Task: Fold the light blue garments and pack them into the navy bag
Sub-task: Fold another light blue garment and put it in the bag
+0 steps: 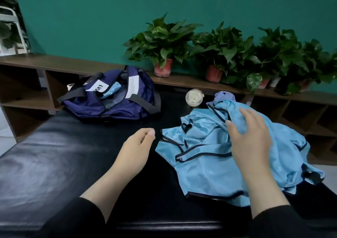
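Navy bag (109, 99) sits unzipped well beyond my left hand (135, 146), which hangs loosely curled, holding nothing. Light blue garment (209, 157) is crumpled under my right hand (249, 139), fingers spread over it. Looks thin, slippery, floppy; I'd pinch the dark-trimmed edges.

This looks like a clinic or massage treatment room, though it could be a studio lounge. A black padded vinyl bench (54, 155) fills the foreground, and behind its far edge a low brown open-cubby shelf (27, 84) runs along a teal wall (91, 19). Potted green plants (164, 42) line the shelf's top.
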